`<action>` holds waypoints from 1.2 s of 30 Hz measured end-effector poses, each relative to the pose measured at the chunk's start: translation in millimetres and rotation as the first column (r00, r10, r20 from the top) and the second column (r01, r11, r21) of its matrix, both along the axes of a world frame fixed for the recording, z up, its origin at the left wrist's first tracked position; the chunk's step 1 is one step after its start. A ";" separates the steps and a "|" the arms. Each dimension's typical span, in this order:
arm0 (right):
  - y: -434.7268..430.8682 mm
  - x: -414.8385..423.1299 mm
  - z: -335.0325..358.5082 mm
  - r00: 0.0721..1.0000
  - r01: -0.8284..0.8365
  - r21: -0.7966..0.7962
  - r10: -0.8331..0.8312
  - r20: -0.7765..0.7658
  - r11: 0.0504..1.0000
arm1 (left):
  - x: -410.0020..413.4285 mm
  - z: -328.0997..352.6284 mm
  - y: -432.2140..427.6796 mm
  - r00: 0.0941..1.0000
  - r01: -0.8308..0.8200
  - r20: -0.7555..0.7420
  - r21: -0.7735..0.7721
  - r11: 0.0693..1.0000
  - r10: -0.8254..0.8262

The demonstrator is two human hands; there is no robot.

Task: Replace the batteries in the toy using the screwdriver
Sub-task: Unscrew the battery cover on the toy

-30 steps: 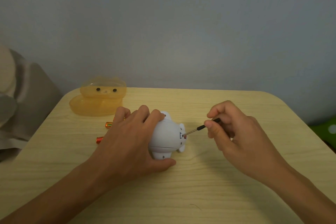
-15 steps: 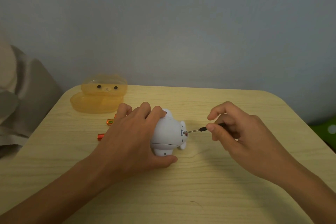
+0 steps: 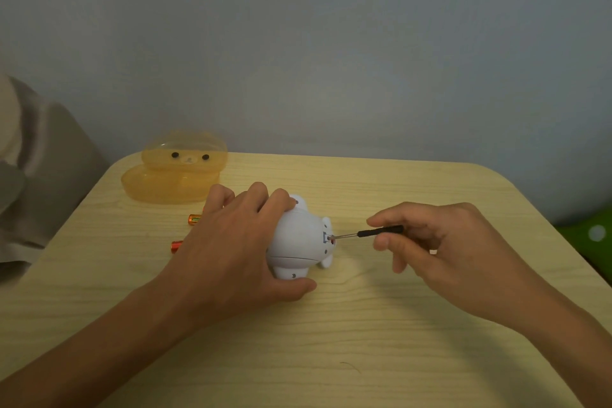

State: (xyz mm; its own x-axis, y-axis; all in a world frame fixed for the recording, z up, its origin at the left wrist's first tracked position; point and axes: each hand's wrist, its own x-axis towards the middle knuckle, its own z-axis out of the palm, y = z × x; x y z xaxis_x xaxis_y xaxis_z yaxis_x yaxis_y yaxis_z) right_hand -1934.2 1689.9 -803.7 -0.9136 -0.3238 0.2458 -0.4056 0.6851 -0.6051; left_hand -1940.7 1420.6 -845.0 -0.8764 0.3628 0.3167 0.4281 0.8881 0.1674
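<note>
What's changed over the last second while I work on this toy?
The right hand shifted its fingers on the screwdriver: thumb and forefinger have spread apart, so more of the black handle shows. The tip stays at the underside of the toy. The left hand still grips the toy on the table; the batteries and orange case have not moved.

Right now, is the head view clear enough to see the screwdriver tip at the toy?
Head view: dim, even light, soft shadows, no glare; the screwdriver shaft reads clearly, but its tip at the toy is too small to resolve.
</note>
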 end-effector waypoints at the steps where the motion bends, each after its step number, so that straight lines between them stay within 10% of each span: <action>1: 1.8 -0.7 -2.0 1.000 -0.009 0.014 0.009 0.000 1.000 | 0.0 -0.1 -0.3 1.000 0.000 0.004 0.005 1.000 0.000; 10: 29.4 -20.5 -18.8 0.980 0.200 -0.102 -0.199 0.020 0.975 | 5.4 -0.1 5.6 1.000 0.003 -0.029 0.023 1.000 -0.002; 22: 43.2 -27.3 -54.0 0.983 0.184 0.241 -0.174 -0.060 0.953 | 5.2 -2.1 10.6 1.000 0.004 0.003 0.017 1.000 -0.004; 32: -10.2 -0.8 -31.6 0.874 -0.045 -0.497 0.275 0.401 0.867 | 14.6 3.3 27.7 0.969 0.014 0.229 0.304 0.953 -0.088; 36: -13.2 2.8 -27.3 0.898 0.016 -0.480 0.199 0.393 0.877 | 9.5 9.8 18.7 0.955 0.095 0.254 0.229 0.969 -0.154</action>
